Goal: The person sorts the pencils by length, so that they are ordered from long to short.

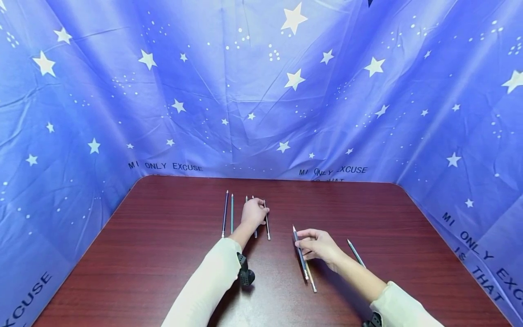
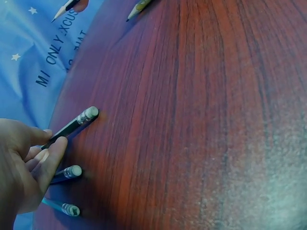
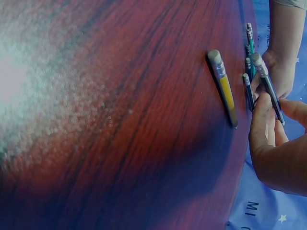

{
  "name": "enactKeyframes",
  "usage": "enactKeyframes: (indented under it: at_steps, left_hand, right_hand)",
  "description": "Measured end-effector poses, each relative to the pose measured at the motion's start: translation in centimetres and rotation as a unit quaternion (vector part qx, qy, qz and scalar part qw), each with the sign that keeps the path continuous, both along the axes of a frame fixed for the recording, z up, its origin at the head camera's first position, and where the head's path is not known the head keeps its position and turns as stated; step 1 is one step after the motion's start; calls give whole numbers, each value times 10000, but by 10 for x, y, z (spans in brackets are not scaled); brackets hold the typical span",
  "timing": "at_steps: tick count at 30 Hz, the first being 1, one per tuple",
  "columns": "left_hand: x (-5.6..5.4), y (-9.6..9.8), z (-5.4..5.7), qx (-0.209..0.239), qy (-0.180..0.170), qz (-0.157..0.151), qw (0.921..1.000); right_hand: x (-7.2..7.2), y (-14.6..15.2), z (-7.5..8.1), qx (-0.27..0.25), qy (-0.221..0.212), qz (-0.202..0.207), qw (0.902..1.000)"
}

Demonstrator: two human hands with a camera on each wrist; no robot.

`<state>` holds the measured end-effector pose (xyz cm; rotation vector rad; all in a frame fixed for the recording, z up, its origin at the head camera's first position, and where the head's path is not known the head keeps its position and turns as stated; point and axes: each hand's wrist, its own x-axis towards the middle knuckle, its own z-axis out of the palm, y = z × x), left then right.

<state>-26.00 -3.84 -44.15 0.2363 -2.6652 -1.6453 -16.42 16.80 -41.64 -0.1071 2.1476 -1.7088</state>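
Near the far middle of the table, my left hand point(image 1: 254, 212) pinches a dark pencil point(image 1: 268, 230) with a white eraser between thumb and fingers. In the left wrist view that pencil point(image 2: 72, 127) has its eraser end toward the camera. To the right, my right hand point(image 1: 323, 247) grips a dark blue pencil point(image 1: 300, 255), tip pointing away and eraser toward me. A yellow pencil point(image 3: 227, 91) lies on the table beside and below it. Left of my left hand lie a dark pencil point(image 1: 225, 213) and a teal pencil point(image 1: 232, 215); other pencils are partly hidden by that hand.
A green-teal pencil point(image 1: 356, 252) lies right of my right hand, partly covered by the forearm. The dark red wooden table point(image 1: 163, 254) is bounded at the back and sides by a blue star-printed cloth point(image 1: 229, 91).
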Motion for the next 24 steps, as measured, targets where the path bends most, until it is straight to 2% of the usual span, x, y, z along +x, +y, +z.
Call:
enactKeyframes:
  at_steps: [5,6,10,12,19,24]
  left_hand:
    - [1,0,2,-476,8,-174,9987]
    - [1,1,4,-611,-74,-192,9979]
    - [4,2,6,-1248,25,-279,9918]
    - [5,3,7,-1422,75,-313,9893]
    - [6,2,9,-1561,79,-478,9866]
    - [5,-1,10,-1483,-186,-734,9860]
  right_hand:
    - [-1,0,-1,-32,3,14,10000]
    - [-2,0,-1,-56,10,12,10000]
    - [-4,-2,2,-79,56,18,10000]
    - [-6,-3,3,-73,69,-43,9999]
    - [-16,-4,6,-103,46,-299,9995]
    - [-21,-5,9,-154,39,-387,9991]
